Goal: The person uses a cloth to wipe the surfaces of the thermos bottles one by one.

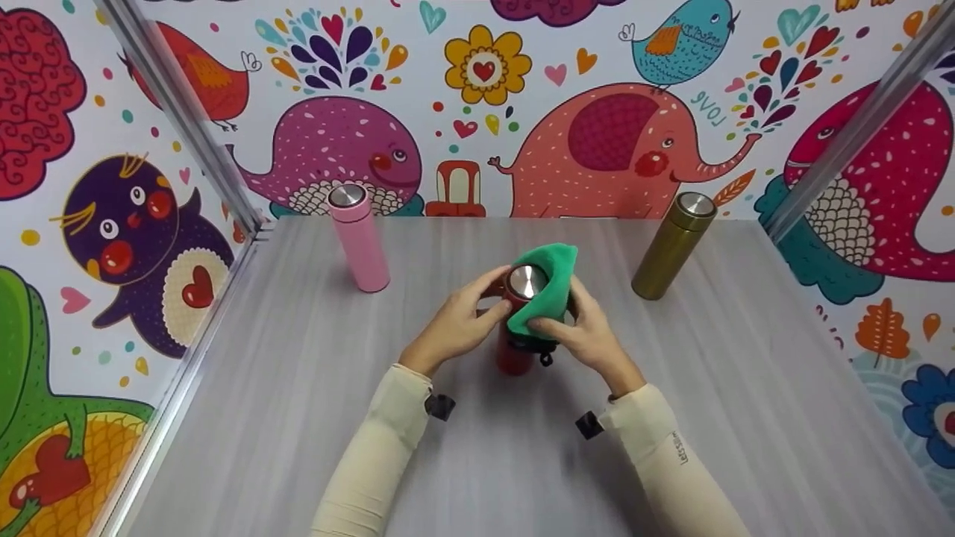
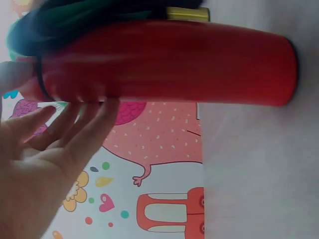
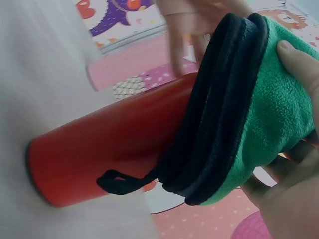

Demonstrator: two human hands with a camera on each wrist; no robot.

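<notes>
The left hand (image 1: 461,322) holds the red bottle (image 1: 515,362) near its top, with the thumb on one side and fingers on the other. The bottle is upright at the middle of the gray table (image 1: 507,470), and its round top (image 1: 527,282) is shiny silver. The right hand (image 1: 595,334) pinches a folded green cloth (image 1: 550,302) against the bottle's side. The cloth has a dark edge and a little black loop (image 3: 118,182). A pink bottle (image 1: 361,246) stands farther back on the left, and a gold bottle (image 1: 673,250) stands on the right.
</notes>
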